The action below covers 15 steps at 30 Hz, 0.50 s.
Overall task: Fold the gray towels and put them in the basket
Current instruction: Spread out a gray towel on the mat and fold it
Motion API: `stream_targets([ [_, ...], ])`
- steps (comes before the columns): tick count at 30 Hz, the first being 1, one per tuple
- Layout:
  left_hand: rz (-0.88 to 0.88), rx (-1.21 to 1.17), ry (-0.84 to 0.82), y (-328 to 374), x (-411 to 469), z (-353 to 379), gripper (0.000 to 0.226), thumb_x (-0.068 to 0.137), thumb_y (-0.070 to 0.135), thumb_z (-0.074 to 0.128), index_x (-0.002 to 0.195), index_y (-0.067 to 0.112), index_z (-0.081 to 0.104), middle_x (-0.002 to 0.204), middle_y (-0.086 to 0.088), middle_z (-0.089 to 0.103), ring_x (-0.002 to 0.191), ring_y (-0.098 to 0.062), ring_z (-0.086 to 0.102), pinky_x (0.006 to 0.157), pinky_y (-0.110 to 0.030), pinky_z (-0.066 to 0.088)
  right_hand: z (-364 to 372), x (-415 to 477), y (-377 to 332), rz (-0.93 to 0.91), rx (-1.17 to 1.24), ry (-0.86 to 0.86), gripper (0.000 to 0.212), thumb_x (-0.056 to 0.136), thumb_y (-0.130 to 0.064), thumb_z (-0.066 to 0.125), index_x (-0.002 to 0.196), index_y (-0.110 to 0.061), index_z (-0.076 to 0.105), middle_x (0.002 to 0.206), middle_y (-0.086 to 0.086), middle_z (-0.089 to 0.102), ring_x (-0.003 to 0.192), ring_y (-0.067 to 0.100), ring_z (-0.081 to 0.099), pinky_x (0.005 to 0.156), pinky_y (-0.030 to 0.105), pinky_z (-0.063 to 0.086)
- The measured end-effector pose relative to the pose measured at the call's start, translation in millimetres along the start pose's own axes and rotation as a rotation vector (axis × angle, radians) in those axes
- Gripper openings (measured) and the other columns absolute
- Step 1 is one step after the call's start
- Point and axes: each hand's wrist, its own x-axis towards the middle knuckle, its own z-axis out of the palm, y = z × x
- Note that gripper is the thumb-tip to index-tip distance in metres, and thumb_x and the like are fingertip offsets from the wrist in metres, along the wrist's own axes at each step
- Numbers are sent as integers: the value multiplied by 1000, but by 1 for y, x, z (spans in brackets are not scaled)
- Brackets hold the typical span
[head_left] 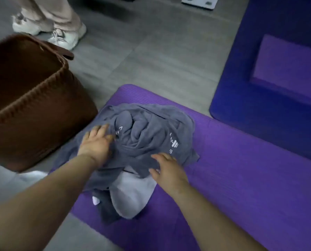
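A crumpled heap of gray towels (151, 131) with white print lies on a purple mat (241, 178). A paler gray towel (133, 192) sticks out from under the heap toward me. My left hand (96, 142) rests on the heap's left side with fingers stretched out. At the heap's near right edge my right hand (167, 169) touches the cloth with its fingers spread. A brown woven basket (33, 98) stands on the floor to the left of the mat, right beside the towels.
A blue and purple padded block (277, 78) sits at the right beyond the mat. Another person's legs and white sneakers (64, 37) stand behind the basket. Gray tiled floor (151, 60) lies between them, with a white plate (200, 1) at the top edge.
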Motion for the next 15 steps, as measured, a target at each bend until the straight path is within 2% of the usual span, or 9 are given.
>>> stream_targets([
  [1,44,34,58,-4,7,5,43,89,30,46,132,22,46,151,-8,22,139,-29,20,112,-32,13,7,9,-1,-36,-9,20,47,93,-29,47,138,-18,38,143,-2,35,129,19,35,105,27,32],
  [2,105,13,231,-7,12,10,35,84,31,46,111,17,64,136,-14,46,129,-32,39,106,-32,18,13,16,-2,-68,-6,83,46,92,-30,48,135,-15,41,141,0,36,127,20,38,103,29,35],
  [3,213,29,337,-10,15,13,33,76,33,46,85,14,72,109,-16,64,109,-34,57,99,-33,22,17,22,-3,-105,-24,155,46,90,-30,51,132,-12,45,138,4,39,125,23,41,102,32,38],
  [4,313,-4,404,-12,15,12,29,69,33,48,68,14,69,85,-12,70,91,-33,66,96,-33,24,18,26,-6,-141,-47,227,47,87,-32,55,128,-9,49,136,7,42,123,26,44,102,36,40],
  [6,416,-200,397,-11,4,4,28,72,34,47,68,12,63,71,-8,68,78,-28,68,104,-35,23,15,25,-14,-156,-76,256,59,83,-37,60,133,-10,43,143,8,34,132,26,35,109,39,31],
  [8,453,-397,385,-6,-15,-18,36,77,46,31,74,18,53,68,-3,60,76,-27,63,104,-29,27,6,23,-25,-104,-136,198,71,84,-41,57,143,-18,24,152,-1,19,139,18,20,113,33,17],
  [9,476,-504,394,-5,-22,-28,32,75,50,26,72,25,45,67,4,52,75,-24,58,95,-23,31,1,25,-32,-89,-163,192,69,86,-39,55,144,-20,22,151,-2,23,138,17,23,113,31,16],
  [12,505,-746,354,-8,-38,-68,26,72,56,31,67,31,33,62,13,40,62,3,46,62,-13,31,-24,35,-57,-114,-253,266,38,88,-25,46,126,-17,45,127,4,56,119,22,49,98,30,28],
  [15,446,-932,411,-12,-40,-102,18,77,40,45,65,27,39,60,9,42,57,8,46,59,-8,34,-60,39,-65,-143,-372,299,31,88,-23,46,116,-14,52,119,7,62,113,26,53,94,31,33],
])
